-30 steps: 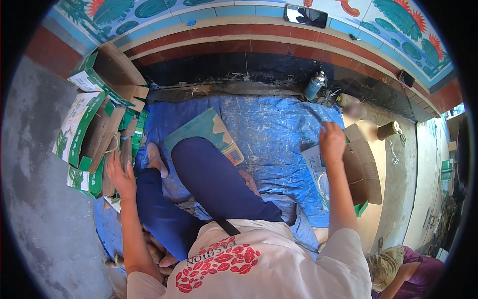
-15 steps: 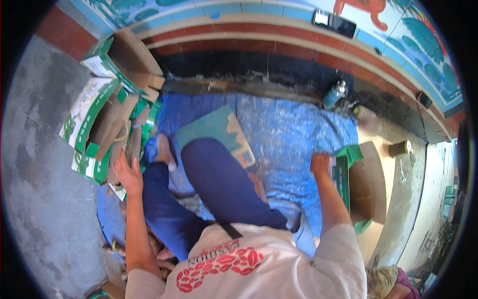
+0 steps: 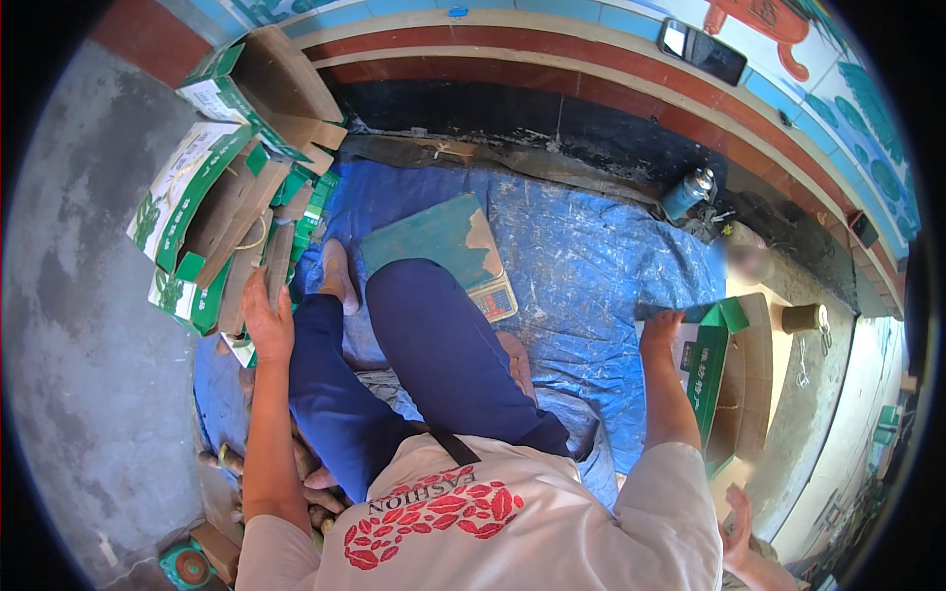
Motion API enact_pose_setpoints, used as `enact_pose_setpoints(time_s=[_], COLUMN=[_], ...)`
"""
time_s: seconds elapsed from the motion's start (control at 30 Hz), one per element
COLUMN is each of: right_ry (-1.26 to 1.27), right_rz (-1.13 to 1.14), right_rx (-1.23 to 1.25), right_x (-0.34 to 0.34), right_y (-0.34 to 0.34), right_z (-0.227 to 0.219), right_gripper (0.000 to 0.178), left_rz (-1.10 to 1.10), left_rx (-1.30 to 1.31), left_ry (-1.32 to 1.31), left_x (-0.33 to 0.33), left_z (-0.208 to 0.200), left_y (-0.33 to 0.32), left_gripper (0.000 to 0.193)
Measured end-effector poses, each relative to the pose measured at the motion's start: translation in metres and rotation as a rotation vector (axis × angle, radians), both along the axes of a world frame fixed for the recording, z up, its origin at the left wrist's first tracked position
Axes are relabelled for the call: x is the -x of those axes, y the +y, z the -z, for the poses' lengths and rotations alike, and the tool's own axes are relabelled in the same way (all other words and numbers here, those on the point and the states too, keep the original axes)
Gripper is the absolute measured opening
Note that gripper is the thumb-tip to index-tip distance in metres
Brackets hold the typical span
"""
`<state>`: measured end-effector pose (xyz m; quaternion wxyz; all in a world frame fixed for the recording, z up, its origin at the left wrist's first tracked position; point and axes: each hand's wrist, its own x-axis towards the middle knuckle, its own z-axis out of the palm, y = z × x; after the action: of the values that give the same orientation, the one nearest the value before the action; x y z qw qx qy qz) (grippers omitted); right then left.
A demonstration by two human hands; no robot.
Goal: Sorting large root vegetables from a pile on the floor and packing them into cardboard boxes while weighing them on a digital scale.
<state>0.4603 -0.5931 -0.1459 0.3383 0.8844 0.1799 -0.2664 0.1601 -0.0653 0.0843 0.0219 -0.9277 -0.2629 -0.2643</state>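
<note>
A green-and-white cardboard carton (image 3: 714, 369) stands open on its side at the blue tarp's right edge, brown inside showing. Flattened green-and-white cardboard cartons (image 3: 212, 231) lie stacked and leaning together at the tarp's left edge.

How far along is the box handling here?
Done: green-and-white cardboard boxes stacked at the person's left. In hand: left hand rests on that stack; right hand grips an open green-edged cardboard box on the blue tarp. Left: cannot tell how many remain.
</note>
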Motion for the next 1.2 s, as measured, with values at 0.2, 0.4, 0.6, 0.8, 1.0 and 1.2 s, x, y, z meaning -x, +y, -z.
enact_pose_setpoints(time_s=[0.2, 0.4, 0.6, 0.8, 1.0, 1.2], right_ry=[-0.177, -0.219, -0.056, -0.136, -0.204, -0.004], right_rz=[0.015, 0.254, 0.272, 0.189, -0.264, -0.522], right_rx=[-0.084, -0.139, 0.042, -0.496, -1.252, -1.646], right_x=[-0.011, -0.033, -0.038, -0.046, -0.052, 0.020], right_y=[-0.034, -0.099, -0.041, 0.042, 0.175, 0.309], right_z=[0.019, -0.003, -0.038, -0.050, -0.142, -0.276], right_gripper=[0.033, 0.036, 0.033, 0.033, 0.023, 0.019], left_rz=[-0.024, -0.005, -0.121, -0.111, -0.134, -0.186], left_rx=[-0.032, 0.014, 0.029, 0.094, 0.117, 0.134], left_ry=[-0.062, -0.080, -0.117, -0.184, -0.215, -0.252], left_x=[0.002, 0.005, 0.021, 0.015, 0.020, 0.035], left_z=[-0.002, -0.006, -0.007, -0.003, -0.005, -0.002], left_y=[-0.002, -0.006, 0.000, 0.005, 0.006, 0.012], left_gripper=[0.044, 0.045, 0.045, 0.044, 0.045, 0.046])
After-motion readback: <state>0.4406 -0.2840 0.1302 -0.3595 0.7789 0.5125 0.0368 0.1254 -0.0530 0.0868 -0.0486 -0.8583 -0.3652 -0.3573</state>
